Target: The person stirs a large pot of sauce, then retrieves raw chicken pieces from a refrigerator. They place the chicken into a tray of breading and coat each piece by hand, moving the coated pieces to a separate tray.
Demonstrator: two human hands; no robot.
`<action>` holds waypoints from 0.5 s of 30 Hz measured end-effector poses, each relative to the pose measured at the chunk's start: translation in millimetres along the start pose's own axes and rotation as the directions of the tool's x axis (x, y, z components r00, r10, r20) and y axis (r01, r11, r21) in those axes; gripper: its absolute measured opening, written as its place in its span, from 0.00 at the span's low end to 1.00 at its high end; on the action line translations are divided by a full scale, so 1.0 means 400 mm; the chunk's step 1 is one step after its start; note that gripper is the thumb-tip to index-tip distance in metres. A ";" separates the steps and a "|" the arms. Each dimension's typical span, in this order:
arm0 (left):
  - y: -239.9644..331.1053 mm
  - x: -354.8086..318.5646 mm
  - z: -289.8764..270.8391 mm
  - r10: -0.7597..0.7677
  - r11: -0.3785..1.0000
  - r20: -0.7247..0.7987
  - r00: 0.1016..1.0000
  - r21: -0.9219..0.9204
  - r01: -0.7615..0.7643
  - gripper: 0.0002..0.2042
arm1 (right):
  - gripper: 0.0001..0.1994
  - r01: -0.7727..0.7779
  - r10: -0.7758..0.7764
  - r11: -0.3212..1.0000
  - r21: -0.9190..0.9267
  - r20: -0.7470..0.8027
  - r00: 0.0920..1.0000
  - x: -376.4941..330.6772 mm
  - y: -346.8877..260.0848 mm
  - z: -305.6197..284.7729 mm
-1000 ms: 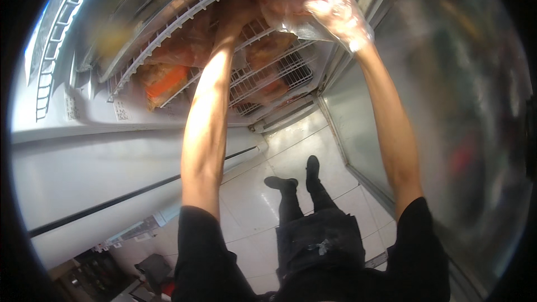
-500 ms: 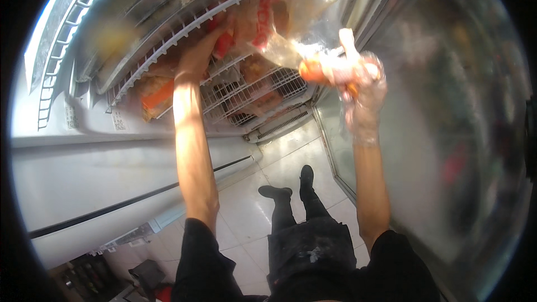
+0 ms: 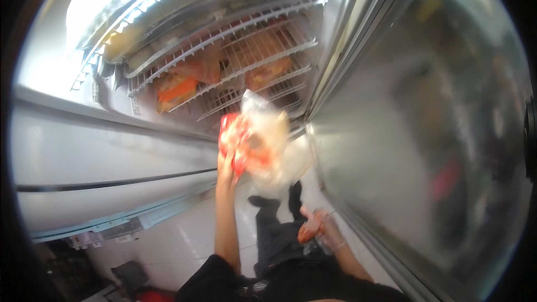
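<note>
My left hand [image 3: 225, 166] is closed on a clear plastic bag with red on it [image 3: 258, 148], in front of the open refrigerator. The bag is blurred by motion, and what it contains cannot be made out. Lower and to the right, near my body, my right hand [image 3: 331, 234] wears a thin clear plastic glove. Its fingers are closed on reddish-orange pieces of meat [image 3: 309, 230] that look like chicken drumsticks. The gloved hand and the meat are apart from the bag.
Inside the refrigerator, white wire shelves [image 3: 279, 50] carry metal trays [image 3: 224, 8] above and bagged food with an orange label [image 3: 178, 90] below. A glass door [image 3: 380, 117] stands open at the right. Pale floor tiles [image 3: 179, 240] lie under my feet.
My left hand has come out of the refrigerator, drawing the bag down toward me. My right hand has dropped from beside the shelves to near my body, still holding the meat.
</note>
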State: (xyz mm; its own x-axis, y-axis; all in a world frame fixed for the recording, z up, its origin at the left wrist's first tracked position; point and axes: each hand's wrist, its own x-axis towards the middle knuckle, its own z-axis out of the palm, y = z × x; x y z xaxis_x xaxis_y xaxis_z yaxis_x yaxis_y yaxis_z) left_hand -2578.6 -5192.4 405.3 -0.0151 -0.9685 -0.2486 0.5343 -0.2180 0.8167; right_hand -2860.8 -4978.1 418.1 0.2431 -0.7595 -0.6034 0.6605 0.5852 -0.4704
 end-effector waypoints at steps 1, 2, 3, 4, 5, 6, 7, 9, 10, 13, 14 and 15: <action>-0.034 -0.060 -0.025 -0.011 0.997 0.016 1.000 -0.078 0.013 0.24 | 0.11 -0.093 0.071 0.983 -0.158 -0.145 0.987 -0.049 0.026 -0.023; -0.052 -0.100 -0.056 -0.135 0.985 -0.028 0.990 -0.109 0.131 0.25 | 0.11 -0.147 0.138 0.985 -0.089 -0.098 0.986 -0.072 0.055 -0.043; -0.077 -0.155 -0.081 -0.159 0.981 0.006 0.987 -0.114 0.159 0.26 | 0.11 -0.175 0.174 0.984 -0.027 -0.026 0.984 -0.087 0.078 -0.072; -0.105 -0.195 -0.097 -0.252 0.966 -0.093 0.963 -0.086 0.245 0.27 | 0.12 -0.282 0.275 0.958 -0.055 -0.102 0.956 -0.095 0.103 -0.104; -0.132 -0.207 -0.110 -0.206 0.965 -0.009 0.979 -0.166 0.201 0.26 | 0.13 -0.313 0.309 0.948 -0.051 -0.080 0.948 -0.088 0.129 -0.139; -0.151 -0.251 -0.127 -0.216 0.955 -0.028 0.976 -0.216 0.205 0.26 | 0.13 -0.307 0.313 0.938 -0.158 0.013 0.950 -0.080 0.173 -0.168; -0.168 -0.270 -0.139 -0.298 0.921 -0.087 0.951 -0.289 0.262 0.26 | 0.13 -0.253 0.297 0.940 -0.229 0.184 0.937 -0.046 0.210 -0.203; -0.188 -0.294 -0.152 -0.249 0.948 -0.019 0.968 -0.207 0.240 0.26 | 0.14 -0.145 0.245 0.944 -0.297 0.334 0.910 -0.027 0.289 -0.274; -0.193 -0.310 -0.148 -0.173 0.968 -0.020 0.985 -0.187 0.167 0.25 | 0.14 -0.099 0.199 0.947 -0.306 0.318 0.927 -0.031 0.331 -0.308; -0.175 -0.360 -0.121 -0.234 0.940 0.109 0.966 -0.229 0.253 0.24 | 0.18 0.046 0.053 0.943 -0.328 0.289 0.956 -0.130 0.414 -0.441; -0.165 -0.392 -0.101 -0.230 0.944 0.079 0.970 -0.225 0.242 0.24 | 0.21 0.030 0.036 0.965 -0.260 0.248 0.968 -0.181 0.430 -0.492; -0.141 -0.415 -0.087 -0.228 0.949 0.077 0.971 -0.206 0.239 0.24 | 0.23 -0.081 0.093 0.991 -0.104 0.120 0.988 -0.234 0.441 -0.539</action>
State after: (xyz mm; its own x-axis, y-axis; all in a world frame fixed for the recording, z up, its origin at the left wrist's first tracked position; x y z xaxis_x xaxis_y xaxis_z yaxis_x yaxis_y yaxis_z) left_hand -2576.9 -5015.2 382.6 -0.2012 -0.8998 -0.3872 0.6772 -0.4133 0.6087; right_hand -2920.3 -4742.3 252.7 0.3868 -0.7304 -0.5629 0.5613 0.6708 -0.4847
